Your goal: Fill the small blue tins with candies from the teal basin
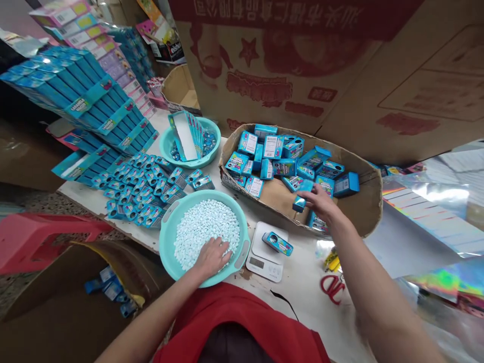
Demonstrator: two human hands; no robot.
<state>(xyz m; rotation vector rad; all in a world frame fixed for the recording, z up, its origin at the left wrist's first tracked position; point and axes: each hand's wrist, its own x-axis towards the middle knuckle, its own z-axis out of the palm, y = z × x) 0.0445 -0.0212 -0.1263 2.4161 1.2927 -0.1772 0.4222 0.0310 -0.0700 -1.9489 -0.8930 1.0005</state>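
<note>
My left hand [214, 258] rests on the small pale candies [206, 224] heaped in a turquoise basin [165, 248], its fingers slightly apart and the tips partly among the pieces. My right hand [320, 202] pinches a small blue candy box [299, 203] over the near side of a cut-down cardboard carton [363, 214]. Inside that carton several blue boxes [273, 146] lie jumbled. Between my hands, a white kitchen scale [264, 268] carries one blue box [278, 243] with a round window, lying on its side.
Rows of blue boxes [143, 181] stand left of the basin, near tall stacks of display boxes [86, 101]. Behind them is another turquoise basin [207, 162] with display cartons. Red scissors [333, 289] lie at right. A large carton [283, 60] walls off the back; an open carton [56, 312] sits lower left.
</note>
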